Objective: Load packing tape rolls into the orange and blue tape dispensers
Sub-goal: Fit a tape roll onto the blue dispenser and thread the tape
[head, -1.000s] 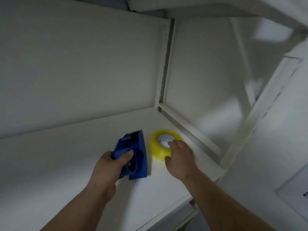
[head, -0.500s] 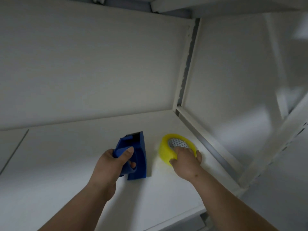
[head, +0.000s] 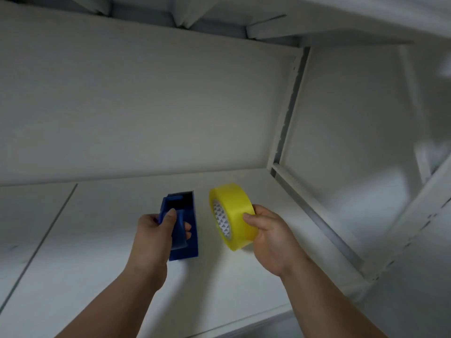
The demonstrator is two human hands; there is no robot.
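Tape roll (head: 238, 214) is bright yellow, and its core has a white and dark triangle pattern. Dispenser (head: 186, 230) is solid deep blue. Shelf (head: 97, 276) and walls are plain white.

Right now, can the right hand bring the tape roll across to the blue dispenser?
Probably yes. The right hand holds the yellow tape roll lifted beside the blue dispenser, which the left hand steadies; nothing lies between them.

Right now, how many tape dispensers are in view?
1: the blue dispenser on the white shelf, gripped by the left hand. No orange one shows in frame.
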